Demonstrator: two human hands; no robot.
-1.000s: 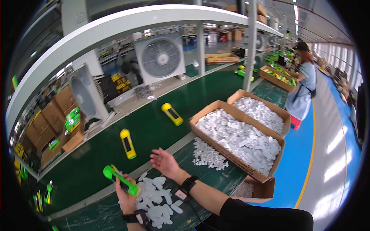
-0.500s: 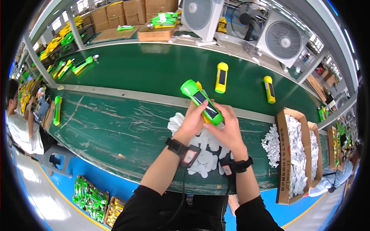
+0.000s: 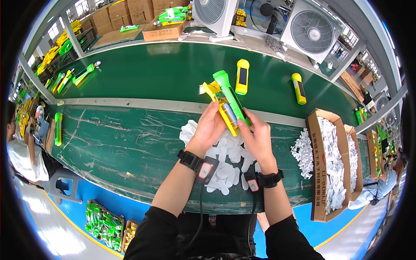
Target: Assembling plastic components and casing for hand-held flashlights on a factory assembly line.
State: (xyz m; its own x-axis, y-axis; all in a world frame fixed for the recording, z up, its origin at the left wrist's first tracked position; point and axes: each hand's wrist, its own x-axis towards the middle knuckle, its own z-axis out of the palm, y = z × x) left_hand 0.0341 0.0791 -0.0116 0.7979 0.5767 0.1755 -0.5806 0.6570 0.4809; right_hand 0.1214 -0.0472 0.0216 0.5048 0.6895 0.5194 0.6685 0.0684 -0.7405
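Note:
Between my hands is a flashlight whose casing is parted lengthwise, its inside facing up. My left hand (image 3: 209, 126) is closed on the yellow casing half (image 3: 211, 89), and my right hand (image 3: 260, 138) grips the green casing half (image 3: 223, 82). A blue-grey cylindrical battery (image 3: 229, 113) shows in the gap between the halves. Beneath my hands, a pile of flat white plastic pieces (image 3: 225, 169) lies on the green worktable (image 3: 117, 143). Just beyond is a yellow flashlight (image 3: 242, 77) with a dark panel, and farther right another yellow flashlight (image 3: 299, 89); both lie on the green belt (image 3: 173, 69).
On the right, small white parts (image 3: 303, 154) are heaped beside a cardboard box (image 3: 318, 173) of white pieces. A metal rail (image 3: 147, 107) divides worktable and belt. Several flashlights (image 3: 84, 74) lie far left. A co-worker (image 3: 26, 151) sits at left; fans (image 3: 313, 32) stand behind.
The flashlight has been turned and its halves opened apart, so the battery inside shows; before, the green half's dark panel faced up. The whole view has shifted slightly.

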